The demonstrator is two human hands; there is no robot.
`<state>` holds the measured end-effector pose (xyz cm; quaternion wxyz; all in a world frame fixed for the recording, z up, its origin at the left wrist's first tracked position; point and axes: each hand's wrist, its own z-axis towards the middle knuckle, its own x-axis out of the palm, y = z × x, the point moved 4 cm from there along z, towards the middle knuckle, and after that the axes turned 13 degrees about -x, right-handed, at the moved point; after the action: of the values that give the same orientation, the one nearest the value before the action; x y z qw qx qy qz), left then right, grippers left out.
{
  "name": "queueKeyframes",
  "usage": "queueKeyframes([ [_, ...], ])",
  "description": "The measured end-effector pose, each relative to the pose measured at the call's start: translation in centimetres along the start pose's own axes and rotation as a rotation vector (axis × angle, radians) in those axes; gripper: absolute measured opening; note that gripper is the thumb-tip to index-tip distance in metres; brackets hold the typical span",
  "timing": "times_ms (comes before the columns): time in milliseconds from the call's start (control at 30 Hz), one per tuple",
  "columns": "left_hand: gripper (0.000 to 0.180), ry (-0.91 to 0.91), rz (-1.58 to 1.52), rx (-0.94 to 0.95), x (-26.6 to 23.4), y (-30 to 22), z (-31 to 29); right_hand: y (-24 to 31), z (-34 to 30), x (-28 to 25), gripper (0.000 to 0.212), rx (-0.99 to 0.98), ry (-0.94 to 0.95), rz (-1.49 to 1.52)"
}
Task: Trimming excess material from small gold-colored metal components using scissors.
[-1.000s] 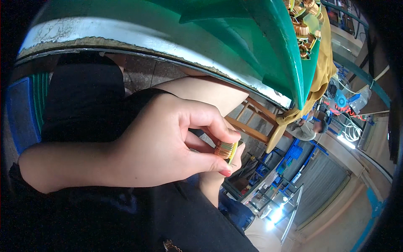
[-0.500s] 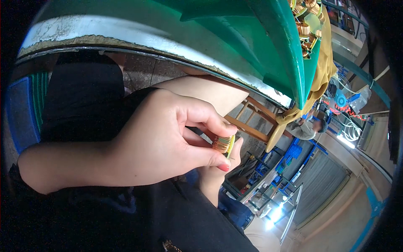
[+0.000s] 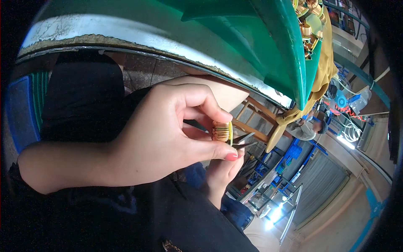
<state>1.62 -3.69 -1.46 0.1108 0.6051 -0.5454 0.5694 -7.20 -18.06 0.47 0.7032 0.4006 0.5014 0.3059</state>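
Pinched between the thumb and fingers of my left hand (image 3: 168, 126) is a small ring coil (image 3: 221, 131) wound with copper wire, with a yellow-green edge. Just right of the coil, a dark metal tool (image 3: 244, 137) shows two pointed prongs spread apart; the rest of it is hidden. My right hand (image 3: 222, 172), partly behind the left, has its fingers curled close below these prongs and appears to grip the tool. Its grip is mostly out of sight.
A green plastic bin (image 3: 273, 46) stands on the worn table (image 3: 84, 33), with several more copper coils (image 3: 308, 29) beyond its edge. Mustard cloth (image 3: 321, 84) hangs beside a wooden chair (image 3: 256, 122). Farther off, another person (image 3: 306, 129) is near blue shelving.
The coil has turned slightly and shows more of its winding. The dark prongs now stick out plainly beside it, and my right hand has shifted a little down.
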Motion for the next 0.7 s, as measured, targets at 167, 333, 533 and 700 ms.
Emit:
queueKeyframes([
  [167, 0.036, 0.004, -0.022, -0.055, -0.1, 0.2, -0.1, 1.1, 0.2, 0.0, 0.045, -0.127, 0.206, -0.171],
  [333, 0.036, 0.015, 0.056, -0.049, 0.0, 0.0, -0.2, 1.7, 0.5, 0.4, 0.044, -0.205, 0.268, -0.258],
  [533, 0.035, 0.034, 0.077, -0.048, 0.2, -0.3, -0.3, 2.0, 0.1, 0.5, 0.042, -0.172, 0.186, -0.222],
  [700, 0.036, 0.044, 0.122, 0.017, 0.1, -0.2, -0.4, 2.7, 0.2, 0.3, 0.040, -0.208, 0.227, -0.302],
])
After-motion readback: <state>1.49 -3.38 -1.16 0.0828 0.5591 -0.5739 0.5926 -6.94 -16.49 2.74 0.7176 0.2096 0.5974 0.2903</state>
